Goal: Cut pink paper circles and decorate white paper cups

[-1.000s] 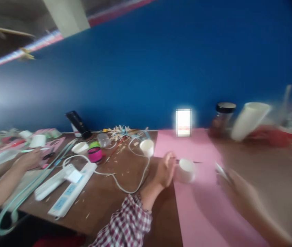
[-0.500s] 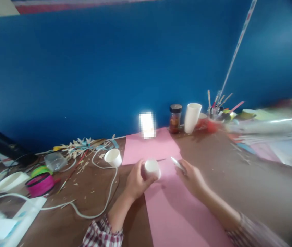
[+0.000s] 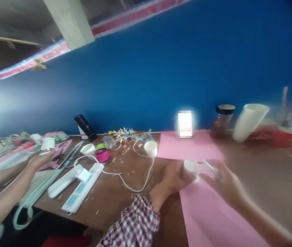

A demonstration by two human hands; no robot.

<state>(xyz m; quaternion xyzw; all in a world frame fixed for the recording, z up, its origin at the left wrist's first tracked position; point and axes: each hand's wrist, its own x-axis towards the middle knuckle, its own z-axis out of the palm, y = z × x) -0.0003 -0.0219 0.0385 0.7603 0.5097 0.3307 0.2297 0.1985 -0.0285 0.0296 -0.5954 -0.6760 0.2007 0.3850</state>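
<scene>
Small white cup point(image 3: 191, 168) in the left hand point(image 3: 173, 178), over the near edge region of the pink paper point(image 3: 202, 212). The paper lies flat on the brown worktop point(image 3: 125, 209), probably as a clean, pale ground between cup and wood. The cup is gripped from its left side, which presumably steadies it and leaves its right side exposed to the slim pale tool point(image 3: 211, 168). Blur prevents telling whether that tool is a pen or a blade, or whether the cup touches the paper.

Left of the paper, a second white cup point(image 3: 150, 148) stands beside the white cable point(image 3: 135, 189), near enough to be within reach. The power strip point(image 3: 83, 190) lies farther left, apart from the pink paper; the black-lidded jar point(image 3: 221, 120) and tall white cup point(image 3: 250, 121) stand at the back right, beyond the hands' space.

Hands: the left is partly closed, fingers curved about the cup. The right hand point(image 3: 225, 183), blurred, is narrowed to a pinch on the tool, which points toward the cup, apparently without contact. At far left, a co-worker's hand point(image 3: 39, 159) is beside another white cup point(image 3: 48, 144).
</scene>
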